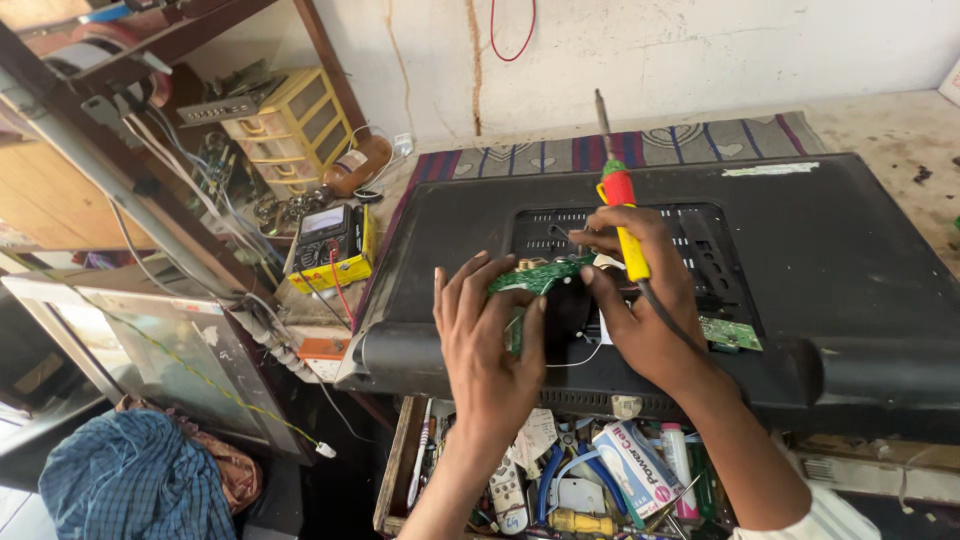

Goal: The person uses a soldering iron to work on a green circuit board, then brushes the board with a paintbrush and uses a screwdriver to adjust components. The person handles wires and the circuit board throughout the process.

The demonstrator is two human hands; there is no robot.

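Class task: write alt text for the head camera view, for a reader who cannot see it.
Two hands hold a green circuit board above a face-down black television; the left hand grips the board, while the right hand also holds a yellow-handled soldering iron.

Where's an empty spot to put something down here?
The flat right part of the black TV back is bare, bordered by the vent panel and the striped cloth. The stained bench corner beyond is also free. The drawer below and the multimeter shelf are crowded.
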